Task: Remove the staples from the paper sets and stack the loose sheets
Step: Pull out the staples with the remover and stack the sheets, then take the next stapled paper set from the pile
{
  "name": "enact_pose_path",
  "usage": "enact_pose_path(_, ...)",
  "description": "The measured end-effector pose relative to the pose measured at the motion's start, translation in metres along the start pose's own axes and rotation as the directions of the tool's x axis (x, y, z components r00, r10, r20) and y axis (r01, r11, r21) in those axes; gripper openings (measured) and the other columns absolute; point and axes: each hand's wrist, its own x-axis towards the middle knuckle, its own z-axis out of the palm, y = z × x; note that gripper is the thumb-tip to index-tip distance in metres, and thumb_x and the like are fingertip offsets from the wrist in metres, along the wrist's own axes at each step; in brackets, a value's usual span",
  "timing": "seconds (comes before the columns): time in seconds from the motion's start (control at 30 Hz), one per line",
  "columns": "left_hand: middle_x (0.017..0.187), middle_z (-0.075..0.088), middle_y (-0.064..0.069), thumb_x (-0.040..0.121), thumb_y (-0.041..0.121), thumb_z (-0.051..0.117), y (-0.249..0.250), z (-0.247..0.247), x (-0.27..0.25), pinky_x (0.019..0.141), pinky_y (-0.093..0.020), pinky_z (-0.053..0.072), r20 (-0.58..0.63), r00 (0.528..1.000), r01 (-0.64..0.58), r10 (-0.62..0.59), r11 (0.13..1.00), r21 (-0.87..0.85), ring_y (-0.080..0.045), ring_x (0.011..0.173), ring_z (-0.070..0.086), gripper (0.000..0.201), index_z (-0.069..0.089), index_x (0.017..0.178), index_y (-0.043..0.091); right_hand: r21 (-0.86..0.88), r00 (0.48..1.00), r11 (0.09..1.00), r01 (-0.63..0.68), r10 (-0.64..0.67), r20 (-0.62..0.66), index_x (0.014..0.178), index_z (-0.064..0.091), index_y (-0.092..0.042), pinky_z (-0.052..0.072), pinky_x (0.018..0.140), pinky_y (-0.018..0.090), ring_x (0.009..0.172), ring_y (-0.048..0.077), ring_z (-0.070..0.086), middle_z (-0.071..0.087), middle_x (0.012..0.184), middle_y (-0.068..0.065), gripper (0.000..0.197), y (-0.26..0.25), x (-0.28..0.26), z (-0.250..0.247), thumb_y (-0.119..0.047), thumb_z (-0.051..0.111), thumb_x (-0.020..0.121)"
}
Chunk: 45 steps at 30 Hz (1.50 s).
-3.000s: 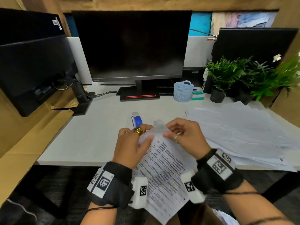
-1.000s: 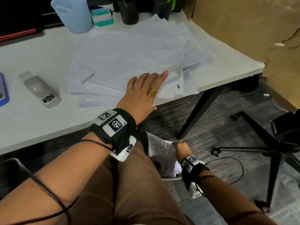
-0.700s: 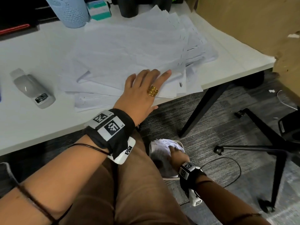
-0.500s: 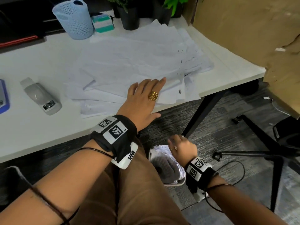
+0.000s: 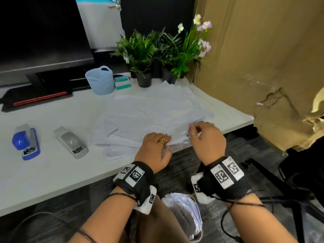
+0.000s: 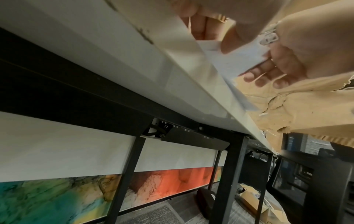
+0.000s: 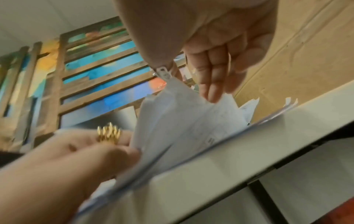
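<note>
Desk (image 5: 52, 172) across frame; paper pile (image 5: 149, 116) centre, near edge overhanging desk lip. Left hand (image 5: 154, 151) pinching pile corner lower centre; right hand (image 5: 206, 137) just right, fingertips clamped on lifted corner, nearer staple

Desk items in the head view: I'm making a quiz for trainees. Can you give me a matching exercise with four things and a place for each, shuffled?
Things:
1. blue stapler
2. grey stapler
3. mesh basket
4. paper stack

Places:
A. under both hands, near the desk's front edge
B. farthest left on the desk
C. beside the potted plants, near the monitor
D. between the blue stapler and the papers

Pairs: 1-B, 2-D, 3-C, 4-A
</note>
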Motion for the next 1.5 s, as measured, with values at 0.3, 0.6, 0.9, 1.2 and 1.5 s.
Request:
enact_pose_path(0.3,0.091,0.070,-0.010,0.083,0.021,0.046,-0.002,-0.002,-0.001,0.084,-0.026,0.038,-0.016,0.998,-0.063,0.063,0.997,-0.042,-0.025,0.080,0.062,0.035,0.070,0.099,0.003,0.213,0.899,0.895,-0.392,0.325,0.292,0.122,0.049,0.000,0.042,0.082,0.017,0.099,0.027,0.059,0.065,0.103,0.016,0.046,-0.023,0.030,0.004,-0.011,0.066,0.081)
enact_pose_path(0.6,0.119,0.062,-0.010,0.080,0.020,0.036,0.001,-0.014,-0.004,0.103,-0.024,0.035,0.083,0.995,0.078,-0.061,0.972,-0.221,-0.021,0.113,0.053,0.048,0.065,0.116,0.006,0.056,0.887,0.919,-0.389,0.358,0.292,0.054,0.044,-0.015,0.035,0.056,0.026,0.065,0.023,0.049,0.045,0.058,0.000,0.037,-0.035,0.026,0.000,-0.021,0.065,0.083)
enact_pose_path(0.9,0.133,0.047,0.000,0.092,0.021,0.044,-0.007,-0.101,0.021,0.107,-0.023,0.028,-0.226,0.969,0.072,-0.105,0.986,-0.149,-0.013,0.124,0.034,0.035,0.059,0.123,0.016,0.470,0.985,0.883,-0.014,0.093,-0.144,0.107,0.064,0.001,0.031,0.062,0.014,0.075,0.018,0.053,0.066,0.087,0.015,0.020,-0.078,0.016,-0.018,-0.005,0.052,0.093)
enact_pose_path(1.2,0.146,0.028,-0.008,0.079,0.052,0.062,0.008,-0.223,0.029,0.108,-0.035,0.020,-0.633,0.774,0.089,0.018,0.987,0.137,-0.023,0.136,0.021,0.070,0.030,0.137,0.027,0.875,0.967,0.472,0.107,0.156,-0.202,0.102,0.062,-0.010,0.045,0.075,0.002,0.075,-0.017,0.058,0.064,0.091,-0.005,0.016,-0.129,-0.004,-0.028,-0.001,0.054,0.091)
enact_pose_path(1.5,0.110,0.063,0.003,0.075,0.041,0.073,-0.014,-0.247,-0.057,0.098,-0.037,0.040,-0.431,0.818,0.401,-0.380,0.915,-0.044,-0.019,0.103,0.058,0.060,0.045,0.127,0.031,0.746,0.904,0.605,0.277,-0.427,0.010,0.089,0.068,-0.021,0.044,0.068,0.007,0.072,-0.010,0.059,0.067,0.075,-0.008,0.019,-0.145,-0.014,0.021,-0.008,0.056,0.082)
